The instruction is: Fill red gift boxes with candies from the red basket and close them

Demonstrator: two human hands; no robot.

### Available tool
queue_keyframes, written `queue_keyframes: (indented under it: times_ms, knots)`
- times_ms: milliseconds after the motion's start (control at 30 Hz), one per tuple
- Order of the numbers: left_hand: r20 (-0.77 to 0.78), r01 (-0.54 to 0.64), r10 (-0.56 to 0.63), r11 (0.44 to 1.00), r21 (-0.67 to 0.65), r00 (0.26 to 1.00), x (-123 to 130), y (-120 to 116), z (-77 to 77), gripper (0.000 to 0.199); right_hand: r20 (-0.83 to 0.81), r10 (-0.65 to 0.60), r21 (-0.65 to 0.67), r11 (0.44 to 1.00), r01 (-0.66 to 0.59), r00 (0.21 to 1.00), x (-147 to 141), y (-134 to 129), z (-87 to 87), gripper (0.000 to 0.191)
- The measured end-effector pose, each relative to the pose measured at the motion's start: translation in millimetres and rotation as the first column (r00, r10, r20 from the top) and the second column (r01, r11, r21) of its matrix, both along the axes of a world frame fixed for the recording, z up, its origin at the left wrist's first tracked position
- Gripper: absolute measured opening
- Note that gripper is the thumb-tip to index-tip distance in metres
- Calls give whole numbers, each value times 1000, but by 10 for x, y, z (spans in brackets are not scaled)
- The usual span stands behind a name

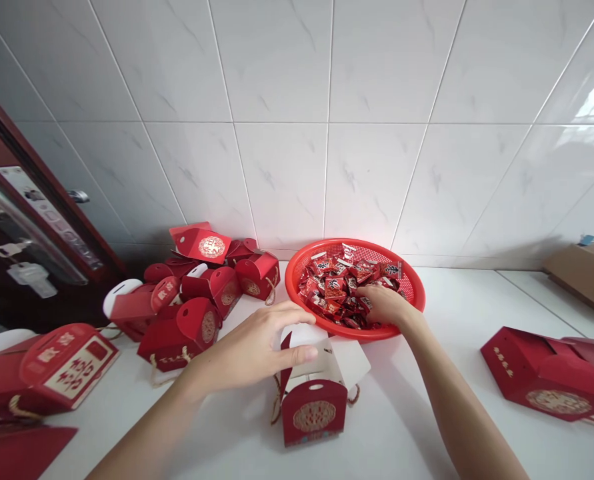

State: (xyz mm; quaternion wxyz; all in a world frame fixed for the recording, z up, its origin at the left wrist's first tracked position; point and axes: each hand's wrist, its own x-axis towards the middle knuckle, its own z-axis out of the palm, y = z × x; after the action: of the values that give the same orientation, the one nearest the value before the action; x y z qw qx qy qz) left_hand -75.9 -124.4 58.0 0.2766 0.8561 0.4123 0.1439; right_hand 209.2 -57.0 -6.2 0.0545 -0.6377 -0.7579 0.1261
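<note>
An open red gift box (314,415) with a gold medallion and rope handles stands in front of me, its pale flaps spread. My left hand (267,340) is over its left side, thumb and fingers apart, with the thumb above the opening. Behind the box sits a red plastic basket (417,290) heaped with small wrapped candies (334,288). My right hand (384,307) reaches into the candies at the basket's right front. Its fingertips are partly buried among the wrappers, so whatever they hold is hidden.
Several red gift boxes (204,333) are clustered at left, with a larger one (67,367) nearer me. Another red box (551,380) lies at right, and a brown cardboard box (584,273) behind it. A tiled wall (281,180) backs the white tabletop; a door with keys (31,277) stands far left.
</note>
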Motion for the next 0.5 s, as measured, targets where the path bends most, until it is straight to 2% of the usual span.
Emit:
queue_keyframes:
  times_ms: [267, 367, 500]
  knots:
    - [93, -52, 54, 998, -26, 994, 158, 315, 6, 46, -36, 4, 24, 1000, -3, 999, 3, -4, 40, 49]
    - [125, -17, 21, 999, -29, 992, 228, 405, 8, 41, -69, -10, 32, 999, 12, 998, -3, -2, 60, 40]
    - [46, 71, -70, 997, -28, 996, 274, 409, 26, 43, -182, 9, 37, 999, -2, 983, -1, 19, 66, 30]
